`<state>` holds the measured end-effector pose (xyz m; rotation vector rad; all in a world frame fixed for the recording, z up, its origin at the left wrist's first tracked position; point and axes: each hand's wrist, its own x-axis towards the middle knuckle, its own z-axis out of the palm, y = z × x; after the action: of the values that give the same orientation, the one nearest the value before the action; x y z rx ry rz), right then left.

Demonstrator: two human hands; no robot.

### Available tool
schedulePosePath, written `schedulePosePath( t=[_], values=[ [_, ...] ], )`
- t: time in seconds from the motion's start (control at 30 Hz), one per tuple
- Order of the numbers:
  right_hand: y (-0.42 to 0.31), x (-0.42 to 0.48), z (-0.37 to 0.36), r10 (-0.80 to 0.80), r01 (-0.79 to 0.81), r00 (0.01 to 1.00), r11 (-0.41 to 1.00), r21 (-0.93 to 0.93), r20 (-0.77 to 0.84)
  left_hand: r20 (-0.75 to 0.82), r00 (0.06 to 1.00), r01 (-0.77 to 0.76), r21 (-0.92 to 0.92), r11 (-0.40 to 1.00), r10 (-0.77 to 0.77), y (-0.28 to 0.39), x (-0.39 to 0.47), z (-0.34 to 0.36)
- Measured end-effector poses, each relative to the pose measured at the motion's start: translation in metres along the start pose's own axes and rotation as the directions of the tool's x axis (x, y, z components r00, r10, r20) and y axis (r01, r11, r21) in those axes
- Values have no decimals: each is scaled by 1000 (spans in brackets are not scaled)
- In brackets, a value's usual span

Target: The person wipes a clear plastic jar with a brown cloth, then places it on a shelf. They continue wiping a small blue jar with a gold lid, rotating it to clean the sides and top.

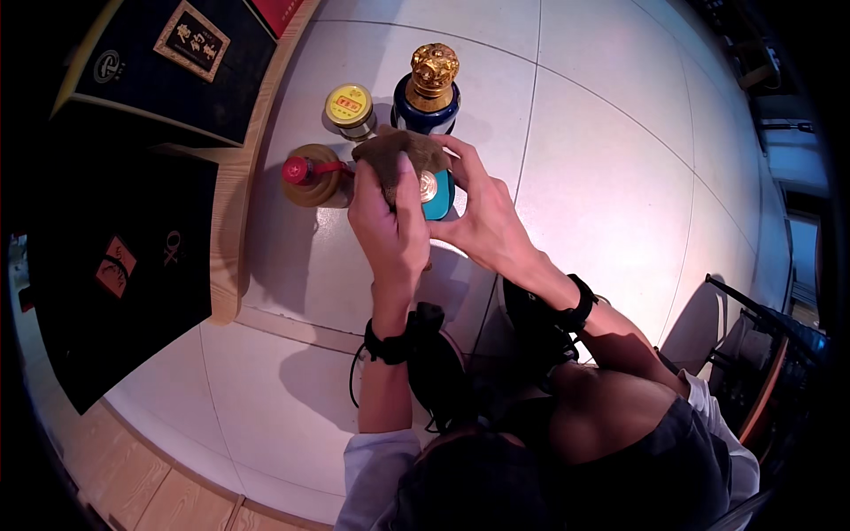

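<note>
My left hand (395,216) is closed on a brown cloth (398,149), with the thumb pressed over its folds. The cloth lies against a teal container (439,196) that has a round gold emblem (428,187) on top. Around the container's near and right sides curve the fingers and thumb of my right hand (485,209), which steadies it. Cloth and hands hide much of the container. Left of my hands stands a tan bottle (325,194) with a red cap (297,170) and a red ribbon.
Beyond my hands a dark blue bottle (425,109) with an ornate gold stopper stands beside a yellow-lidded jar (349,106). Dark boxes (166,219) bearing writing sit on a wooden shelf (229,232) at left. White floor tiles (597,159) extend right, towards a dark-framed chair (744,305).
</note>
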<state>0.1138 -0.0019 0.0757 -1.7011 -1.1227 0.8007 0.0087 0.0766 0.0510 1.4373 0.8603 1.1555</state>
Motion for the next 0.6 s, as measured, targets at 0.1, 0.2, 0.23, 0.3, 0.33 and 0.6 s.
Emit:
schedulePosePath(
  t=[0.1,0.2,0.23,0.3,0.33,0.6],
  values=[
    [2,0,0,-5,5,1000,1000,-21,-6,-28,1000,3,-9,1000,-4,-2,-2,1],
    [2,1,0,-5,4,1000,1000,-29,-5,-12,997,77,-71,994,-78,4,-3,-1],
    [0,1,1,-8,8,1000,1000,-27,0,-28,996,84,-98,992,-87,1,-4,-2],
    [0,1,1,-8,8,1000,1000,-16,-8,-47,996,74,-117,990,-80,-1,-5,-5],
    [1,1,2,-7,7,1000,1000,-9,-10,-52,997,58,-109,992,-64,-2,-5,-7],
    [0,2,4,-66,67,998,995,-71,19,-146,989,-3,9,1000,5,14,-23,-42]
  ],
)
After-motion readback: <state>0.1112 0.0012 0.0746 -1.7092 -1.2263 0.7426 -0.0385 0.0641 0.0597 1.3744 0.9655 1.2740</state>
